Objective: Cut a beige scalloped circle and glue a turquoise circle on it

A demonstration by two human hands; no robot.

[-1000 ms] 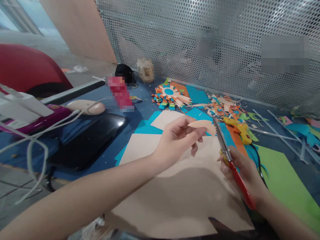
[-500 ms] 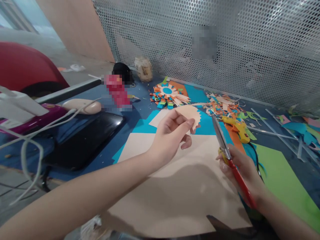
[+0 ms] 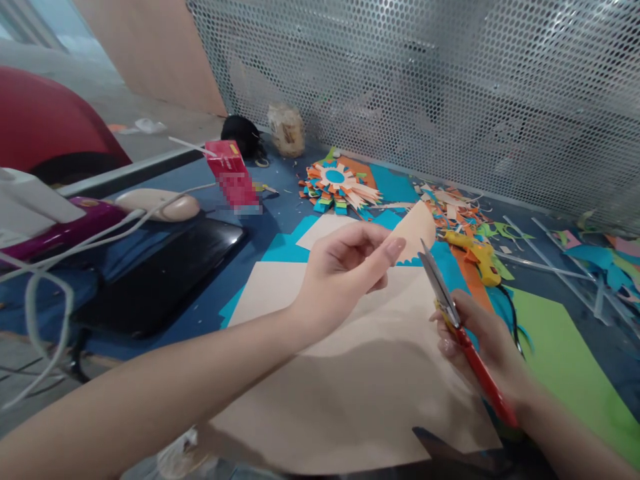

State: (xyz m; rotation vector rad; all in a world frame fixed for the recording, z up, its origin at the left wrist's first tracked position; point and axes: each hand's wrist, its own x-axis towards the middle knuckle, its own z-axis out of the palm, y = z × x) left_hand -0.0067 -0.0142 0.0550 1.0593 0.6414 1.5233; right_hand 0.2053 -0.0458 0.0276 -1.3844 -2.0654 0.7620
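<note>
Between thumb and fingers, my left hand [image 3: 345, 277] pinches a peach paper piece [image 3: 416, 230] with small teeth cut along part of its edge. My right hand [image 3: 483, 340] is closed round the handles of a pair of scissors [image 3: 443, 287] with red and yellow grips. The blades point up and away, nearly closed, with their tip at the lower right edge of the paper; whether they touch it I cannot tell. Beneath both hands lies a large peach sheet [image 3: 350, 400] on top of blue paper [image 3: 285, 248]. Farther back sits a layered paper rosette [image 3: 335, 179] with a blue centre.
Paper scraps [image 3: 453, 207] pile up behind my right hand, near a yellow glue gun [image 3: 475, 257]. Clear glue sticks [image 3: 575, 267] and a green sheet [image 3: 565, 347] lie right. Left are a black phone [image 3: 165, 277], white cables, and a red drink carton [image 3: 231, 175]. A perforated metal panel [image 3: 400, 87] stands behind.
The peach paper piece has turned in my left hand and now extends right, toward the scissor tip. The scissors have shifted only slightly.
</note>
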